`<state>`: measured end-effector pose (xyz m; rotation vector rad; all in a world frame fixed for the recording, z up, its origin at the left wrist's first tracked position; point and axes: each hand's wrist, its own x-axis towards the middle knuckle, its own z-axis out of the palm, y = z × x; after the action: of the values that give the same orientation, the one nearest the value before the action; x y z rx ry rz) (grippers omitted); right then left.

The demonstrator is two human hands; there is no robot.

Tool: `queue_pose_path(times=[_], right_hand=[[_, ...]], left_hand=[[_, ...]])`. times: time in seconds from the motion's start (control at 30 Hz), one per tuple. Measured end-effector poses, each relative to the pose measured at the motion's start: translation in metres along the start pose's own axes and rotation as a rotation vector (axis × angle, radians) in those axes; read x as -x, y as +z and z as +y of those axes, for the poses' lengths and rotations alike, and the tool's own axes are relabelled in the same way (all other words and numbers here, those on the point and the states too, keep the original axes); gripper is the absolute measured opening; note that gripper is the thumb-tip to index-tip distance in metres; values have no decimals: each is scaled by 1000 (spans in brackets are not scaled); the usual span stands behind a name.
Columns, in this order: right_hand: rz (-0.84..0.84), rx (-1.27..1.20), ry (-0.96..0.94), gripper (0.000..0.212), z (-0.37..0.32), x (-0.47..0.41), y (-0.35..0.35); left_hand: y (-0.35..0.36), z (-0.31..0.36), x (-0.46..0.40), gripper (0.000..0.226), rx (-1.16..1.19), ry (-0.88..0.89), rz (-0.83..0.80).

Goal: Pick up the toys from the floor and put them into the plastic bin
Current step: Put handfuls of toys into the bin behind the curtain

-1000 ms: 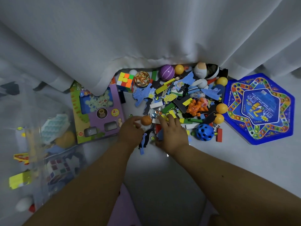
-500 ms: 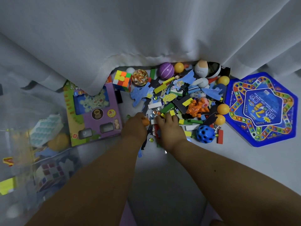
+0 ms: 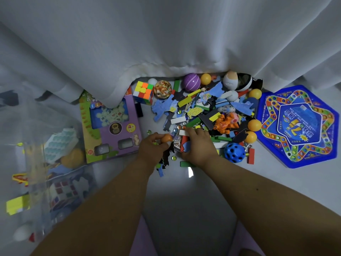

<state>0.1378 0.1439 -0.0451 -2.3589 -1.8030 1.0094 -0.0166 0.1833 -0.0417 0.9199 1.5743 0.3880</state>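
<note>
Head view, near to far. Two forearms reach to 12 o'clock from the lower edge. Left hand (image 3: 152, 145): fingers curled round one small orange ball (image 3: 166, 138). Right hand (image 3: 198, 147): fingers bent over the near edge of the toy pile (image 3: 203, 115), pressing on loose pieces; what it grips, cannot tell. Plastic bin (image 3: 60, 185), one, clear, at 9 o'clock, with several toys already inside. Blue perforated ball (image 3: 234, 153), one, just beside the right hand at 3 o'clock. Purple boxed game (image 3: 112, 130), one, at 10 o'clock, partly under the curtain (image 3: 166, 34). Blue hexagonal board game (image 3: 299, 126), one, at 2 o'clock. Yellow balls, four, along the pile's far and right sides. Colour cube (image 3: 144, 92), one, purple striped ball (image 3: 191, 82), one, at 12 o'clock. Against half a second before: both hands lie in much the same spot, and the orange ball shows more fully in the left fingers.
</note>
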Motion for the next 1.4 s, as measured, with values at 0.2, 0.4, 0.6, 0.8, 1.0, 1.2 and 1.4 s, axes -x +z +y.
queue_pose_path(times=[0.2, 0.4, 0.6, 0.8, 1.0, 1.2, 1.4], right_hand=[[-42, 168, -30, 71, -8, -2, 10], [-60, 226, 32, 66, -15, -6, 18], [-122, 129, -10, 74, -19, -8, 13], [-226, -36, 24, 87, -19, -12, -4], [-347, -380, 124, 77, -9, -15, -32], [-321, -782, 156, 52, -18, -3, -51], [-307, -883, 96, 38, -36, 17, -85]], left_hand=[[2, -14, -1, 24, 22, -140, -10], [11, -19, -7, 24, -85, -178, -30], [14, -16, -13, 28, 54, -256, -37], [1, 0, -12, 18, 328, -321, -185], [-5, 25, -5, 12, 423, -274, -318], [-2, 49, 13, 12, 527, -208, -374], [-10, 77, 34, 14, 596, -183, -400]])
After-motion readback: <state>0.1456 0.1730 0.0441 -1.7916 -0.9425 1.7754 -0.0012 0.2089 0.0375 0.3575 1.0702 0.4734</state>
